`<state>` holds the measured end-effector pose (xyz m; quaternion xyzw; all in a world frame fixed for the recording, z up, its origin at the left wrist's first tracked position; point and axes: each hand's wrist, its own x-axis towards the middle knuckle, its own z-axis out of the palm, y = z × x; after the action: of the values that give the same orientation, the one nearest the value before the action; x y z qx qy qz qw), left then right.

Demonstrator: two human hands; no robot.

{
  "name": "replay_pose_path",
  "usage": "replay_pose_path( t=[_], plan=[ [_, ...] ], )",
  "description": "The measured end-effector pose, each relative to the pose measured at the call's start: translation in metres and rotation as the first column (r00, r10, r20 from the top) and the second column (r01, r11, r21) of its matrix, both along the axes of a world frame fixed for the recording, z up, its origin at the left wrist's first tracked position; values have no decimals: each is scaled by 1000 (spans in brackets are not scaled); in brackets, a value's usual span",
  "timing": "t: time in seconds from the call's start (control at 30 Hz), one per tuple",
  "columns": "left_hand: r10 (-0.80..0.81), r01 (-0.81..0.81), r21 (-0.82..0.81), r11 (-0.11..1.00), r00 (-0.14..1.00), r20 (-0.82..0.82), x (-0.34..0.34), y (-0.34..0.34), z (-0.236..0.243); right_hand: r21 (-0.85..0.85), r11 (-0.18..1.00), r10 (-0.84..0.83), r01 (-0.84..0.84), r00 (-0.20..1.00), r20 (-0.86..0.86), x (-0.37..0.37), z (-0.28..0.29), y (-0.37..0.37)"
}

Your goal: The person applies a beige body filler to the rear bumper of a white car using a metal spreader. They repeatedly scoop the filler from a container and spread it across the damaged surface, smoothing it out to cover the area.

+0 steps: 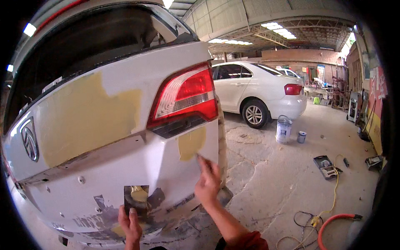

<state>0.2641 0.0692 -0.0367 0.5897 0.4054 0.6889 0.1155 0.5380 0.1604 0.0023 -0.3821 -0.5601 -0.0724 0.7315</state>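
My left hand (131, 227) grips a dark, square putty board (135, 206) from below, with a dab of yellow putty (139, 193) near its top. Higher and to the right, my right hand (208, 181) pinches a small, thin putty spreader (198, 157), seen almost edge-on and mostly hidden by the fingers. Its tip is at the lower edge of a yellow putty patch (192, 144) on the white car's rear corner, below the red and clear tail light (185, 98). A much larger putty area (87, 118) covers the tailgate to the left.
Another white car (260, 89) stands behind on the right. On the concrete floor are a bucket (283, 131), a small can (301, 137), an open tool case (327, 167), a yellow cord (336, 183) and an orange hose (329, 227). The worked car's lower bumper (183, 227) is scuffed.
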Motion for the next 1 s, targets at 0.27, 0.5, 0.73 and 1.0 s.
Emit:
replay_pose_path(
  t=[0.27,0.5,0.73,1.0],
  plan=[
    [-79,80,-17,997,996,48,1,0,1,31,995,-88,91,994,-68,24,65,34],
    [-98,98,-10,995,995,21,-3,3,-1,-58,975,-219,215,973,-74,14,66,47],
    [-85,86,-16,996,996,34,0,-1,3,-110,975,-192,194,981,29,-32,56,25],
    [-73,73,10,997,997,25,2,1,2,-35,978,-199,207,966,166,-63,38,2]
  ],
)
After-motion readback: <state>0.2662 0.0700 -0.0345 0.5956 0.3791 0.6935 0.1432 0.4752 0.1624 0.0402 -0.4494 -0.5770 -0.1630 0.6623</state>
